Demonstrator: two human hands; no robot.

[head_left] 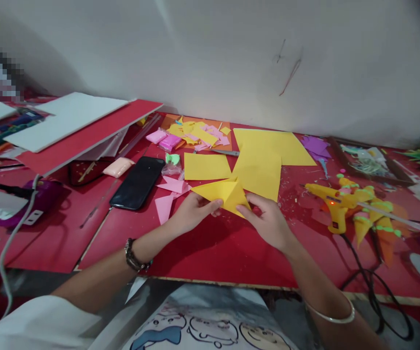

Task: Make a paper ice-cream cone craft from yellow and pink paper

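Between my two hands is a folded piece of yellow paper (227, 195), raised above the red table near its front. My left hand (197, 211) pinches its left lower edge, thumb on top. On the other side, my right hand (264, 216) grips the right lower edge between thumb and fingers. A crease runs down the paper's middle. Just behind it lie a yellow rectangle of paper (207, 166) and larger yellow sheets (259, 177). Pink paper cut-outs (164, 206) rest to the left of my left hand.
A black phone (137, 183) lies left, near a white board (67, 119) on a red panel. Yellow and pink scraps (198, 133) and scissors (226, 152) are at the back. Right, a yellow glue gun (331, 201) with a lit orange light trails its cord (366, 272) over the table edge.
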